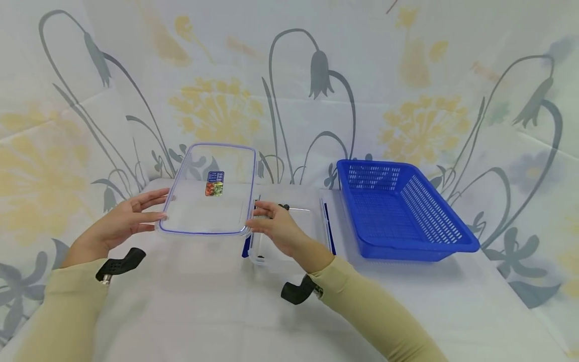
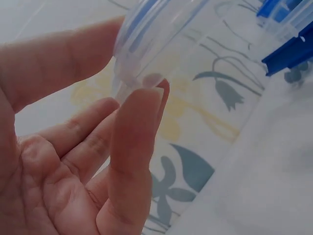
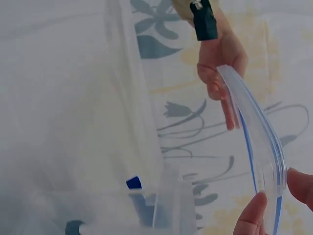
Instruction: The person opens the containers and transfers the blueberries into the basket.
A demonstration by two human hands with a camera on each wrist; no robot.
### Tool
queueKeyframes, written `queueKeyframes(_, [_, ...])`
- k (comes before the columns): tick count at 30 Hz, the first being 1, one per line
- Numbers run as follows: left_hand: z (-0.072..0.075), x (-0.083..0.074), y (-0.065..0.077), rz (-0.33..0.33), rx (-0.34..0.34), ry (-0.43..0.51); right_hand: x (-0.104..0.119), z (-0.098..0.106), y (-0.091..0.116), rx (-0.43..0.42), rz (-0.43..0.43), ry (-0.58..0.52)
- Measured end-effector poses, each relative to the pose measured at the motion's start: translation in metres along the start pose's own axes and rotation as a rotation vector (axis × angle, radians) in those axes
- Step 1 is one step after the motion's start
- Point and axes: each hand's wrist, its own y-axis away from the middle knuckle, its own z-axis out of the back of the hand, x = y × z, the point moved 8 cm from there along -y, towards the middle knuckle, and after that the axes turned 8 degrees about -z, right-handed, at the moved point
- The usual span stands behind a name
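Observation:
A clear plastic lid (image 1: 228,208) with a blue rim seal and a small printed label is held up off the table, tilted. My left hand (image 1: 128,218) pinches its left edge between thumb and fingers; the left wrist view shows that grip on the lid's corner (image 2: 156,29). At the lid's lower right side, my right hand (image 1: 282,231) pinches the edge, also visible in the right wrist view. Partly behind the right hand and forearm stands a clear plastic container (image 1: 312,229) with dark blue side clips (image 1: 330,229). Small dark items show at it, too small to identify.
To the right of the container a blue slotted plastic basket (image 1: 380,216) stands on the white-covered table (image 1: 190,301). A flower-patterned cloth (image 1: 289,110) hangs behind the table. Black curved pieces (image 1: 298,290) are fixed at both wrists.

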Motion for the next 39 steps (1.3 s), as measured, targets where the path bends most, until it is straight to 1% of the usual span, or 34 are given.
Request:
queueKeyframes(2, [0.008, 0.002, 0.004, -0.002, -0.006, 0.004, -0.004, -0.008, -0.002, -0.01, -0.007, 0.004])
queueKeyframes(7, [0.025, 0.009, 0.012, 0.023, -0.017, -0.059, -0.01, -0.028, -0.004, -0.01, -0.017, 0.003])
queueKeyframes(10, [0.035, 0.013, 0.017, 0.042, -0.028, -0.079, -0.013, -0.04, -0.005, -0.018, -0.011, -0.011])
queueKeyframes(13, [0.046, 0.015, 0.022, 0.042, -0.042, -0.062, -0.016, -0.051, -0.006, -0.041, 0.005, -0.056])
queueKeyframes(17, [0.058, 0.015, 0.029, 0.01, -0.049, 0.007, -0.022, -0.068, -0.006, -0.073, 0.019, -0.111])
queueKeyframes(20, [0.064, 0.018, 0.033, -0.002, -0.05, 0.076, -0.03, -0.079, -0.005, -0.091, 0.002, -0.125])
queueKeyframes(23, [0.065, 0.024, 0.036, 0.01, -0.043, 0.091, -0.041, -0.084, -0.007, -0.104, -0.028, -0.13])
queueKeyframes(24, [0.066, 0.027, 0.037, 0.019, -0.041, 0.089, -0.046, -0.084, -0.008, -0.112, -0.042, -0.133])
queueKeyframes(28, [0.064, 0.042, 0.039, 0.069, -0.023, 0.009, -0.065, -0.08, -0.012, -0.146, -0.094, -0.145])
queueKeyframes(30, [0.062, 0.052, 0.041, 0.114, -0.014, -0.028, -0.076, -0.078, -0.015, -0.168, -0.124, -0.149])
queueKeyframes(33, [0.06, 0.067, 0.042, 0.188, 0.01, -0.047, -0.091, -0.076, -0.018, -0.197, -0.158, -0.169])
queueKeyframes(36, [0.058, 0.081, 0.042, 0.258, 0.018, -0.061, -0.101, -0.075, -0.02, -0.218, -0.165, -0.178])
queueKeyframes(39, [0.057, 0.093, 0.041, 0.304, 0.023, -0.062, -0.108, -0.073, -0.022, -0.228, -0.156, -0.181])
